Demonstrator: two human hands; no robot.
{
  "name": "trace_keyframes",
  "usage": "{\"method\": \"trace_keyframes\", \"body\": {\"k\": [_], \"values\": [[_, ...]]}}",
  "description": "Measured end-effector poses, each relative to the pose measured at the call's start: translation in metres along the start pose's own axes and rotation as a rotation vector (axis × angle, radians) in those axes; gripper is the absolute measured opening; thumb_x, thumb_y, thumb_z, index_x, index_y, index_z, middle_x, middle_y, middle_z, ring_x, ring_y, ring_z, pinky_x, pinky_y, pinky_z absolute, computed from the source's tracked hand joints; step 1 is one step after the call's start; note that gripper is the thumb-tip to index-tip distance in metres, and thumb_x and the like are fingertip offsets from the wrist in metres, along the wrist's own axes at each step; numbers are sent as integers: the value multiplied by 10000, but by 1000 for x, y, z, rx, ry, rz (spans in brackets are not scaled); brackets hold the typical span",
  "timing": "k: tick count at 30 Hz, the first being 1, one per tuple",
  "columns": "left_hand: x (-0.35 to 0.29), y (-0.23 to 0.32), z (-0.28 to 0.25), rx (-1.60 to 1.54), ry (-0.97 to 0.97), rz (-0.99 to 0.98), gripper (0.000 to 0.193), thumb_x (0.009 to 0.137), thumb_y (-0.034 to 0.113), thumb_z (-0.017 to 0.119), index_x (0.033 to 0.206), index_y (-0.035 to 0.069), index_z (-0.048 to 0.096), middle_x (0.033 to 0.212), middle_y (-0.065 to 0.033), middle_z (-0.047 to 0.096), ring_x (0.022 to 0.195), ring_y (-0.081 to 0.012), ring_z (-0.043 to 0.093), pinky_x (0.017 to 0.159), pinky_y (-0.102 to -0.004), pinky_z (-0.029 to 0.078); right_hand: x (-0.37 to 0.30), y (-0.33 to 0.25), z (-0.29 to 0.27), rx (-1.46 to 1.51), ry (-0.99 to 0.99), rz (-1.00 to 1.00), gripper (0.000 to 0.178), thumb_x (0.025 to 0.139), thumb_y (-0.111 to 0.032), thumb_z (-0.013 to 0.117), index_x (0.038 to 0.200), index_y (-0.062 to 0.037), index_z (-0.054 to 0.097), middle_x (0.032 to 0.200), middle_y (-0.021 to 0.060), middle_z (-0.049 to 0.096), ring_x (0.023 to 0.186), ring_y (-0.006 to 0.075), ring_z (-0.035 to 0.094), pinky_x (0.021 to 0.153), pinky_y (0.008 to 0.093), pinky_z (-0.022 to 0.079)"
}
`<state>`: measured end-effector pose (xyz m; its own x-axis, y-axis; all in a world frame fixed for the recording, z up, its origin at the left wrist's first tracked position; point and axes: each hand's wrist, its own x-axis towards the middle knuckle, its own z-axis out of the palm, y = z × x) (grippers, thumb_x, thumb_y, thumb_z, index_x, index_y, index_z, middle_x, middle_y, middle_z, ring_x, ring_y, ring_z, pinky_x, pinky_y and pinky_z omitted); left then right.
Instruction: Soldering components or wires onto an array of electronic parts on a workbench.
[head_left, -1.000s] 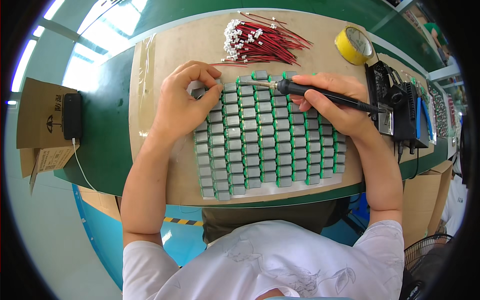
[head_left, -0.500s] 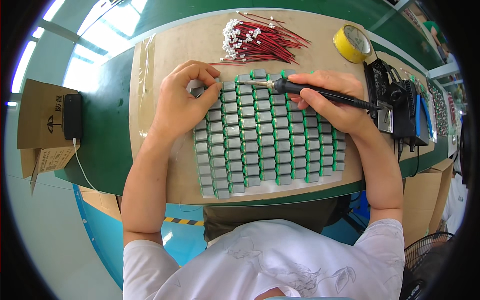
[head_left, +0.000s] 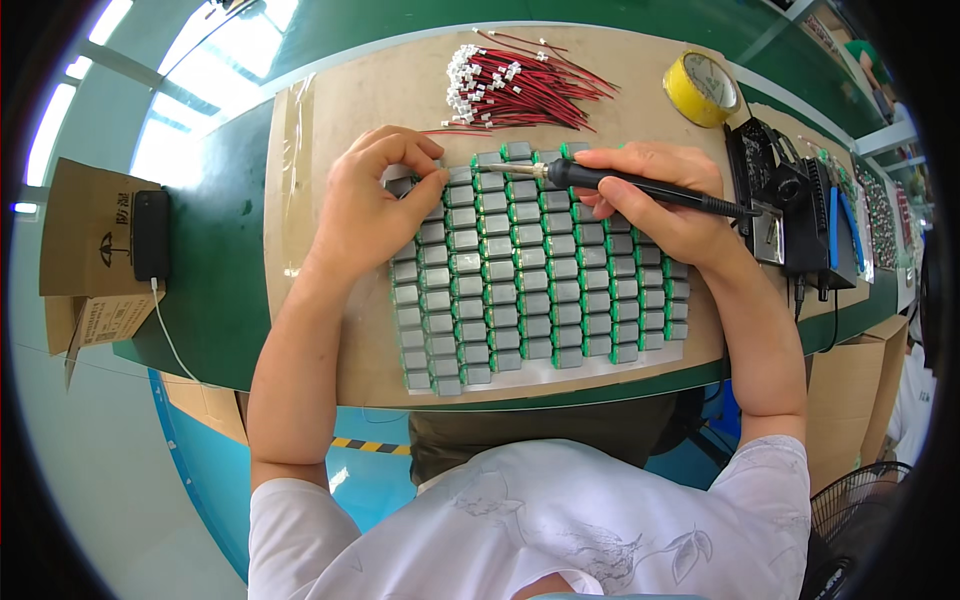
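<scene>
A person's right hand (head_left: 660,200), at centre right of the frame, has its grip closed around a black soldering iron (head_left: 640,185), tip pointing left onto the top row of a grid of small grey-and-green components (head_left: 530,290) filling the frame's centre. The left hand (head_left: 375,200) rests curled on the grid's upper left corner, fingertips pinched on one component. Red wires (head_left: 520,85) and a yellow tape roll (head_left: 703,88) lie on the desk (head_left: 330,100) above.

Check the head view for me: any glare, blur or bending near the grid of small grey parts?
Head view: the grid of small grey parts is sharp and evenly lit; white window glare washes the green bench top at upper left; the fisheye bends the bench's edges, with a black rim around the picture.
</scene>
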<state>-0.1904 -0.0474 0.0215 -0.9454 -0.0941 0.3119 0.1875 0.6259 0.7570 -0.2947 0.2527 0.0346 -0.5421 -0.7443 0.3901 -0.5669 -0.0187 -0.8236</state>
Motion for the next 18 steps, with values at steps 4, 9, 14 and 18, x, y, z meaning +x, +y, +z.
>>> {"method": "trace_keyframes", "body": {"k": [4,9,14,18], "values": [[0,-1,0,17,8,16,81,819,9,756,835,-5,678,1044,-114,744,1001,-254,692,888,-361,556,1,1,0,-19,-4,-13,282,953,21,649,1218,62,737,953,161,768,792,161,755,741,270,598],[1,-1,1,46,7,32,89,815,18,772,834,-5,688,1046,-114,747,1000,-258,694,884,-364,561,1,2,0,-16,4,-27,283,951,22,650,1217,59,738,938,153,766,787,160,753,736,272,598],[0,2,0,21,-19,-17,79,842,1,757,830,1,679,1089,-82,746,1040,-194,674,962,-333,510,1,1,1,-4,14,-35,286,946,26,649,1216,56,740,929,148,766,787,162,753,733,272,598],[0,1,0,12,-19,-25,76,843,1,758,832,1,682,1086,-84,744,1039,-195,675,964,-335,510,1,2,1,1,8,-26,290,943,31,647,1217,52,741,935,148,765,790,164,756,731,275,600]]}}
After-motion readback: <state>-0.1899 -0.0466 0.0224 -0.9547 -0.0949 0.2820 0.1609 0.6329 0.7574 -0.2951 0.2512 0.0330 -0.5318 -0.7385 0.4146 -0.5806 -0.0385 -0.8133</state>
